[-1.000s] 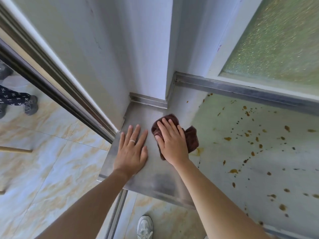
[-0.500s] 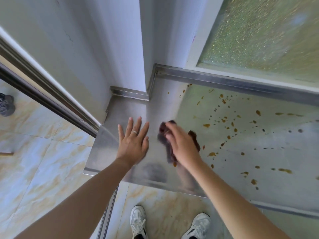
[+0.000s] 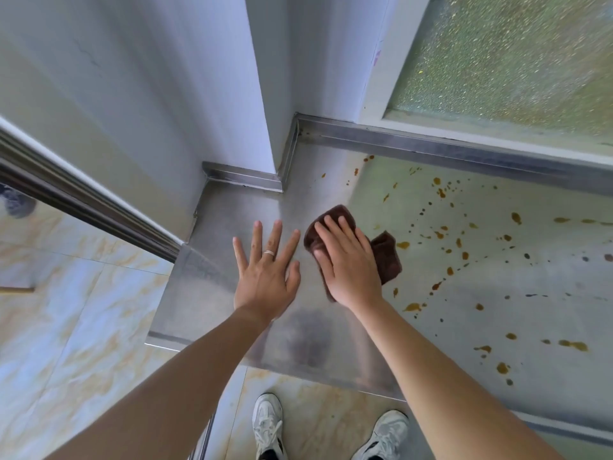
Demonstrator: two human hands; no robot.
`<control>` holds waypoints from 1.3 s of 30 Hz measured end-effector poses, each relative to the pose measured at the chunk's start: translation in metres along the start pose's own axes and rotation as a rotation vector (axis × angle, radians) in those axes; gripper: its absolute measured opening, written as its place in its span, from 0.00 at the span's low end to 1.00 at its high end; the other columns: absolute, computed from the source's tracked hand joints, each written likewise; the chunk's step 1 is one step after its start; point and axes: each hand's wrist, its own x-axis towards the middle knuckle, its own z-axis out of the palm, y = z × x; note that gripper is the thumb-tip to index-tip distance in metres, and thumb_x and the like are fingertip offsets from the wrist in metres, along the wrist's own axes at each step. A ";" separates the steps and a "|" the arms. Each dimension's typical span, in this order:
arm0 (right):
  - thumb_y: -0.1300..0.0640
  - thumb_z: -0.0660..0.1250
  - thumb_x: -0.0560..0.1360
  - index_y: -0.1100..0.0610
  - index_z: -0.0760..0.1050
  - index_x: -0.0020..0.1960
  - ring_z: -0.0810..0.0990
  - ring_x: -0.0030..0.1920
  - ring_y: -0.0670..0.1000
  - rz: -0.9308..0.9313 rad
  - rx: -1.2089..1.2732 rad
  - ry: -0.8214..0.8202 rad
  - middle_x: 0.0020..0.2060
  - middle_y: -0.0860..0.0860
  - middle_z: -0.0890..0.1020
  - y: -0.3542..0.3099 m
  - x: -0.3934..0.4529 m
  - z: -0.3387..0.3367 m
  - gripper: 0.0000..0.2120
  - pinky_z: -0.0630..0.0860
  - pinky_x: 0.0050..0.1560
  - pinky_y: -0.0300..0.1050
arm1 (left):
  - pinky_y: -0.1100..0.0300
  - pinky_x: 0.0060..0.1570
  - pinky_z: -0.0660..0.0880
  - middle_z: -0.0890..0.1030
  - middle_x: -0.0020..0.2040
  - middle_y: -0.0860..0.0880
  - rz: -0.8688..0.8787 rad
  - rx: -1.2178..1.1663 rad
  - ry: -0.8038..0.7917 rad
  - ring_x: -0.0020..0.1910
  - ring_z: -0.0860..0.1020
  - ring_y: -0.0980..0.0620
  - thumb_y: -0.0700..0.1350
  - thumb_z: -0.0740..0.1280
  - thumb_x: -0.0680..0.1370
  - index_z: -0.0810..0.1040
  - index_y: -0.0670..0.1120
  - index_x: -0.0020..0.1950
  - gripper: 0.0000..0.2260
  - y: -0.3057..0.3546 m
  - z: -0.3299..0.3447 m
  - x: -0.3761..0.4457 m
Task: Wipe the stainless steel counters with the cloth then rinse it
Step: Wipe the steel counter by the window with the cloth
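A dark brown cloth [image 3: 386,257] lies flat on the stainless steel counter [image 3: 232,224], near its left end. My right hand [image 3: 348,260] presses down on the cloth with the fingers spread over it, hiding most of it. My left hand [image 3: 265,273] rests flat and empty on the bare steel just left of the cloth, fingers apart, a ring on one finger. Brown sauce spots [image 3: 441,192] are scattered over the counter to the right of the cloth.
A white wall corner [image 3: 262,94] juts onto the counter's back left. A frosted window [image 3: 514,54] runs along the back right. A steel rail [image 3: 83,200] slants at the left over the tiled floor. My white shoes [image 3: 268,423] stand below the counter's front edge.
My right hand slid the cloth toward me and then back away and to the right. The left hand stayed flat on the steel. The view shifted slightly.
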 end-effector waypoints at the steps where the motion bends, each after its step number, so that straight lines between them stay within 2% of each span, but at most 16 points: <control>1: 0.46 0.51 0.87 0.49 0.63 0.81 0.58 0.83 0.51 0.003 -0.005 0.002 0.81 0.48 0.65 0.005 0.012 0.000 0.24 0.57 0.81 0.54 | 0.31 0.77 0.40 0.43 0.85 0.51 0.001 0.001 0.003 0.82 0.34 0.42 0.59 0.40 0.84 0.43 0.60 0.83 0.26 0.000 0.000 -0.001; 4: 0.48 0.53 0.87 0.51 0.65 0.80 0.61 0.82 0.53 -0.009 0.010 0.032 0.80 0.50 0.67 0.021 0.042 -0.001 0.23 0.58 0.80 0.54 | 0.31 0.77 0.40 0.43 0.85 0.51 0.006 0.008 0.008 0.82 0.34 0.42 0.59 0.40 0.84 0.44 0.60 0.83 0.26 0.000 0.000 -0.002; 8: 0.51 0.55 0.85 0.57 0.73 0.74 0.71 0.76 0.58 0.062 0.180 0.115 0.73 0.55 0.76 0.030 0.066 -0.003 0.21 0.68 0.74 0.61 | 0.31 0.77 0.40 0.43 0.85 0.50 0.014 0.017 0.003 0.82 0.35 0.42 0.59 0.41 0.85 0.44 0.60 0.84 0.26 0.001 -0.002 -0.002; 9: 0.52 0.56 0.85 0.59 0.74 0.73 0.75 0.73 0.59 0.115 0.263 0.177 0.70 0.57 0.78 0.029 0.067 -0.007 0.21 0.72 0.71 0.61 | 0.31 0.77 0.41 0.45 0.85 0.50 0.011 0.003 0.006 0.82 0.36 0.42 0.58 0.41 0.84 0.47 0.60 0.84 0.26 0.002 -0.004 -0.002; 11: 0.55 0.60 0.85 0.61 0.75 0.71 0.80 0.66 0.58 0.167 0.360 0.304 0.66 0.57 0.82 0.019 0.056 -0.018 0.18 0.77 0.67 0.55 | 0.32 0.77 0.43 0.52 0.85 0.48 -0.013 -0.065 0.034 0.83 0.43 0.42 0.56 0.43 0.83 0.55 0.57 0.83 0.27 0.004 -0.010 0.002; 13: 0.55 0.61 0.85 0.59 0.74 0.73 0.77 0.69 0.55 0.012 0.284 0.261 0.68 0.55 0.80 0.004 0.033 -0.021 0.18 0.73 0.69 0.50 | 0.33 0.78 0.45 0.58 0.83 0.46 -0.042 -0.119 0.069 0.84 0.48 0.43 0.55 0.43 0.81 0.61 0.54 0.81 0.28 0.009 -0.016 0.010; 15: 0.50 0.60 0.85 0.52 0.70 0.77 0.66 0.79 0.52 -0.146 0.152 0.067 0.76 0.49 0.73 -0.009 0.011 -0.010 0.21 0.64 0.77 0.52 | 0.33 0.78 0.46 0.57 0.83 0.45 -0.048 -0.123 0.079 0.84 0.48 0.43 0.53 0.41 0.81 0.61 0.52 0.82 0.30 0.015 -0.016 0.020; 16: 0.48 0.58 0.84 0.49 0.67 0.79 0.61 0.81 0.50 -0.157 0.100 0.005 0.78 0.47 0.69 -0.011 0.006 -0.002 0.23 0.59 0.79 0.54 | 0.33 0.78 0.45 0.56 0.84 0.45 -0.054 -0.124 0.072 0.84 0.47 0.43 0.53 0.40 0.80 0.60 0.52 0.82 0.30 0.018 -0.015 0.026; 18: 0.47 0.55 0.84 0.48 0.64 0.80 0.57 0.83 0.48 -0.103 0.049 -0.021 0.80 0.45 0.66 -0.009 0.013 0.010 0.25 0.54 0.81 0.54 | 0.34 0.78 0.45 0.56 0.84 0.46 -0.092 -0.145 0.075 0.84 0.46 0.44 0.52 0.38 0.80 0.59 0.52 0.82 0.30 0.021 -0.013 0.040; 23: 0.45 0.52 0.85 0.51 0.67 0.79 0.60 0.82 0.52 0.001 0.014 0.027 0.80 0.48 0.67 -0.002 0.069 0.015 0.25 0.57 0.81 0.56 | 0.34 0.78 0.42 0.53 0.84 0.51 -0.133 -0.174 0.090 0.84 0.42 0.47 0.56 0.36 0.82 0.55 0.52 0.83 0.31 0.025 -0.013 0.065; 26: 0.44 0.53 0.85 0.52 0.69 0.78 0.62 0.81 0.54 0.027 0.008 0.053 0.79 0.50 0.68 0.003 0.101 0.019 0.25 0.58 0.81 0.57 | 0.34 0.78 0.42 0.49 0.85 0.51 -0.120 -0.118 0.093 0.83 0.38 0.46 0.58 0.39 0.82 0.50 0.51 0.84 0.30 0.025 -0.007 0.066; 29: 0.44 0.54 0.84 0.52 0.69 0.78 0.62 0.81 0.54 0.073 0.014 0.073 0.80 0.50 0.68 0.009 0.130 0.020 0.26 0.56 0.81 0.57 | 0.34 0.79 0.42 0.49 0.85 0.49 -0.104 -0.076 0.089 0.83 0.39 0.45 0.59 0.43 0.82 0.49 0.50 0.85 0.31 0.023 -0.004 0.065; 34: 0.45 0.56 0.84 0.54 0.71 0.76 0.66 0.80 0.55 0.095 0.024 0.107 0.77 0.52 0.71 0.034 0.138 0.015 0.24 0.60 0.80 0.57 | 0.34 0.79 0.44 0.54 0.84 0.49 -0.104 -0.093 0.117 0.84 0.43 0.46 0.57 0.51 0.81 0.55 0.50 0.84 0.31 0.024 -0.006 0.066; 39: 0.45 0.53 0.85 0.55 0.71 0.76 0.68 0.78 0.57 0.272 -0.075 0.145 0.76 0.54 0.73 0.126 0.111 -0.017 0.25 0.62 0.77 0.59 | 0.32 0.78 0.49 0.66 0.80 0.48 -0.019 -0.123 0.169 0.83 0.55 0.48 0.53 0.57 0.78 0.69 0.48 0.79 0.28 0.026 -0.008 0.063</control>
